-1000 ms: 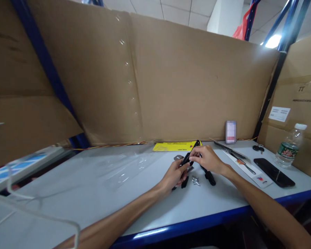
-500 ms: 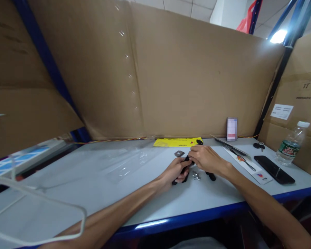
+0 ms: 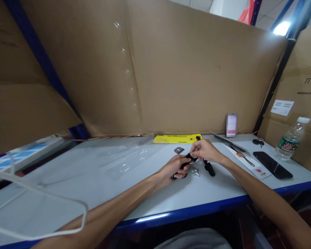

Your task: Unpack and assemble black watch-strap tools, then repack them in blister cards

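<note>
My left hand (image 3: 179, 166) is closed around a black handle-like object (image 3: 185, 164), with part of it poking out below the fingers. At its upper end the fingertips of my right hand (image 3: 205, 150) are pinched together, touching or very close to it. What that pinch holds is too small to make out. Just below the hands lie several small shiny metal pieces (image 3: 196, 172). A second black part (image 3: 209, 168) rests on the table under my right wrist. Beyond my left hand is a flat grey piece (image 3: 179, 150).
A yellow card (image 3: 176, 139) lies by the cardboard wall (image 3: 181, 76). To the right are a long tool on a white card (image 3: 259, 172), a black phone (image 3: 273, 165), keys (image 3: 258, 142) and a water bottle (image 3: 290, 140). Clear plastic (image 3: 129, 160) spreads left; a white cable (image 3: 86, 207) loops in front.
My right hand has shifted slightly, and more of the black object's upper end and of the second black part shows. The view has tilted a little. My left hand keeps its hold.
</note>
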`<state>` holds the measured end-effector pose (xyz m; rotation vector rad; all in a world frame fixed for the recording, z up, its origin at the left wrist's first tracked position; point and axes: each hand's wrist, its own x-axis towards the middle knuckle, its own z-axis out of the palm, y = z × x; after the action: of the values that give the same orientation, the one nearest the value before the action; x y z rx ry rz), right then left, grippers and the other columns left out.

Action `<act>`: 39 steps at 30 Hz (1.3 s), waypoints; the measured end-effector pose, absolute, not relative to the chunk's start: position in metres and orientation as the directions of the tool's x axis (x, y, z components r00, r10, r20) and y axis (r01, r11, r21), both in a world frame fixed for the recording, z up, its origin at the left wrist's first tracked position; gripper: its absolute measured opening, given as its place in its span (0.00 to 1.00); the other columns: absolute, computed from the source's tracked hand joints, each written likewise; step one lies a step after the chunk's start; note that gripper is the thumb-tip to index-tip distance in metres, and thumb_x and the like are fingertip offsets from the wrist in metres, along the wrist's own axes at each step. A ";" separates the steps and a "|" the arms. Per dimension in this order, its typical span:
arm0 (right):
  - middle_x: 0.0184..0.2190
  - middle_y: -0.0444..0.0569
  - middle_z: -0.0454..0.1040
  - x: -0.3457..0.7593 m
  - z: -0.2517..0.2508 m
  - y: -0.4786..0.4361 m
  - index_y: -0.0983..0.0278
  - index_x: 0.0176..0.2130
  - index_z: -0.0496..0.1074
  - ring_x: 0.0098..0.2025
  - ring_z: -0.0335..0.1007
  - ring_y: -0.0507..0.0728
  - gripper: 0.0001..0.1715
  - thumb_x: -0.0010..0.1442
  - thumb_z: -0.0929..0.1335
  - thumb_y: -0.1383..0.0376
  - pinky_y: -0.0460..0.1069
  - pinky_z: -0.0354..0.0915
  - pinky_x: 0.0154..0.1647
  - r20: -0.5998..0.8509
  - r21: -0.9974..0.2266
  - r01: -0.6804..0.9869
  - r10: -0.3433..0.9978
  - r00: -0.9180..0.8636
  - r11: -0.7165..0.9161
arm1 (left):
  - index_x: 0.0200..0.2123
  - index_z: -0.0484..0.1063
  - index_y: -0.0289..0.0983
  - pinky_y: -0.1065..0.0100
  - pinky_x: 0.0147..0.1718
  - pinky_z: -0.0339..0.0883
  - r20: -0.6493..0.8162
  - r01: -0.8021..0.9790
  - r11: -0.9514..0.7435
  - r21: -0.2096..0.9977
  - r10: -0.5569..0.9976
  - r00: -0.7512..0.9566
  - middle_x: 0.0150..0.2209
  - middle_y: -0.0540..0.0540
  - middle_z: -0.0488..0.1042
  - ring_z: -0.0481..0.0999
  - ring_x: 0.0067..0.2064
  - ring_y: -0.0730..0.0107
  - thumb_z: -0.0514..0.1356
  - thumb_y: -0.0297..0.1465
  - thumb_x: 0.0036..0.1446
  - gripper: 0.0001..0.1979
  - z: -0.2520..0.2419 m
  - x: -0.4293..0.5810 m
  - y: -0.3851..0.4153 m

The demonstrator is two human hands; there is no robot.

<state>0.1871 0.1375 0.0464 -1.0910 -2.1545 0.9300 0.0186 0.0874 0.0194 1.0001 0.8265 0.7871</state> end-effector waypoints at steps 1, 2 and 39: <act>0.18 0.39 0.70 0.187 0.046 0.139 0.66 0.28 0.73 0.16 0.62 0.48 0.03 0.53 0.68 0.72 0.42 0.57 0.18 0.120 -0.808 0.449 0.852 -0.510 0.382 | 0.32 0.65 0.35 0.80 0.12 0.35 -0.222 -0.184 0.338 0.923 0.858 0.464 0.17 0.57 0.58 0.44 0.15 0.85 0.57 0.28 0.55 0.03 0.020 0.019 0.088; 0.18 0.39 0.70 0.187 0.046 0.139 0.66 0.28 0.73 0.16 0.62 0.47 0.03 0.53 0.68 0.72 0.42 0.56 0.18 0.093 -0.821 0.451 0.861 -0.501 0.351 | 0.33 0.65 0.35 0.80 0.12 0.35 -0.225 -0.190 0.344 0.920 0.858 0.462 0.17 0.57 0.57 0.44 0.15 0.85 0.57 0.27 0.55 0.02 0.020 0.018 0.088; 0.16 0.40 0.60 0.189 0.059 0.122 0.67 0.22 0.75 0.22 0.48 0.48 0.23 0.64 0.66 0.59 0.47 0.42 0.26 0.332 -0.302 0.624 0.693 -0.640 0.721 | 0.27 0.60 0.37 0.78 0.13 0.32 -0.219 -0.205 0.324 0.924 0.884 0.413 0.17 0.57 0.59 0.48 0.15 0.87 0.63 0.29 0.51 0.11 0.016 0.017 0.091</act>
<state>0.1885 0.1224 0.0587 -1.0113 -2.4990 0.2210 0.0166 0.0906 0.0156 0.9735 0.8546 0.8414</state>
